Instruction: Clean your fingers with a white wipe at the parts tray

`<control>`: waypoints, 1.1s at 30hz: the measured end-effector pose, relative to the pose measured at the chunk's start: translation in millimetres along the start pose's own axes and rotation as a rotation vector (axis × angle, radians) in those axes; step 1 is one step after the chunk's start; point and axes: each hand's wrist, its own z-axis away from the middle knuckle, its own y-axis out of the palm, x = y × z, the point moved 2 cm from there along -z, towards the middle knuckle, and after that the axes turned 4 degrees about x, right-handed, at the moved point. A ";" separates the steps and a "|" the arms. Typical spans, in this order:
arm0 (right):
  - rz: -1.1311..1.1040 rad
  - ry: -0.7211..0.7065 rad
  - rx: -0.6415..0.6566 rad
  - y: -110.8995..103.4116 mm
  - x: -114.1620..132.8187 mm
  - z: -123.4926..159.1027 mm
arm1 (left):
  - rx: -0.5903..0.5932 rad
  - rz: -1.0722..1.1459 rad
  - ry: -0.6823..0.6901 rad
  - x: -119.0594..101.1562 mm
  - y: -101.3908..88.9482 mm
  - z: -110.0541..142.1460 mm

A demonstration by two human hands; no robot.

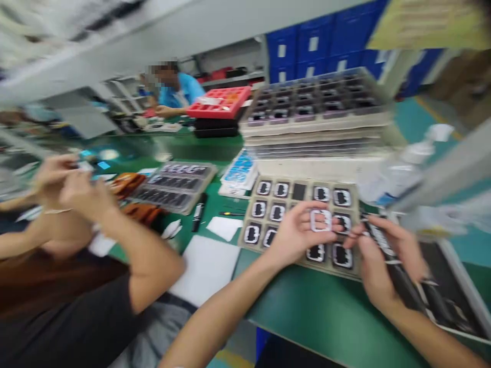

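Note:
A small white frame with rounded corners [313, 221] is pinched between the thumb and fingers of my left hand [293, 232]. That hand hovers over a beige tray [244, 241], whose dark pockets hold several similar white frames; one back-row pocket [298, 192] shows only its dark bottom. My right hand [374, 273] is closed around a black marker pen with white lettering [379, 240], beside the tray's right edge. The pen's tip is blurred, and I cannot tell whether it touches anything.
Stacked trays of dark parts [314, 135] stand behind, with a pump bottle [412, 163] at right. An open box [456, 286] lies beside my right forearm. At left a co-worker's hands [76, 186] are raised near another tray [174, 186]. White paper [209, 266] and a black marker [198, 212] lie between us.

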 end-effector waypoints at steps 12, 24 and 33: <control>-0.170 -0.054 0.036 0.4 18.5 -2.1 | 0.449 0.196 -0.125 15.8 -18.4 4.4; -0.209 -0.078 0.035 1.2 21.7 -3.6 | 0.489 0.232 -0.086 9.4 -22.5 2.9; 0.007 -0.146 0.074 0.3 27.3 -8.7 | 0.168 0.289 0.024 -13.6 -4.0 3.8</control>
